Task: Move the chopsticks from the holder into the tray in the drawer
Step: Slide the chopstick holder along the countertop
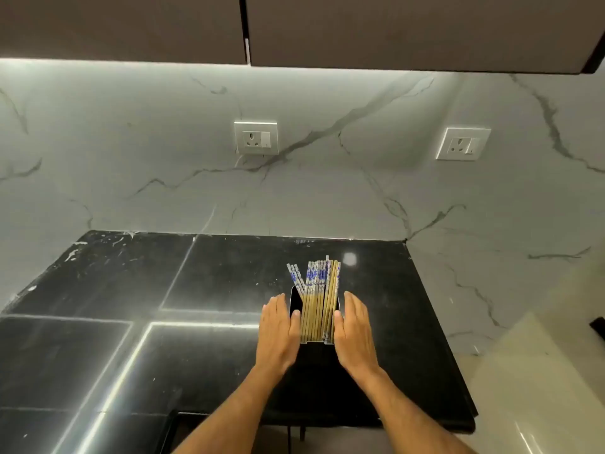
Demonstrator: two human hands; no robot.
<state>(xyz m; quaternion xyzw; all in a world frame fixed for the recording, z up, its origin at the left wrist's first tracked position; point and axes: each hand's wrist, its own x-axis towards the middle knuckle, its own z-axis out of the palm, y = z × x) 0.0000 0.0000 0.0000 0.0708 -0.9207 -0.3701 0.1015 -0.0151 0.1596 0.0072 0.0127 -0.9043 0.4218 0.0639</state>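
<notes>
A dark rectangular chopstick holder [295,304] with a shiny rim stands on the black stone counter [196,355], near its right end. It is packed with several bamboo chopsticks [319,309] with blue-and-white patterned tops, and a few of them lean left. My left hand [278,332] presses flat against the holder's left side, thumb at the rim. On the opposite side my right hand [355,332] does the same. The holder sits clasped between both palms. No drawer or tray is in view.
A white marble wall rises behind the counter with two power sockets [256,137] [463,144]. Dark upper cabinets [393,27] hang overhead. The counter's right edge [458,355] drops off to a pale floor [540,388].
</notes>
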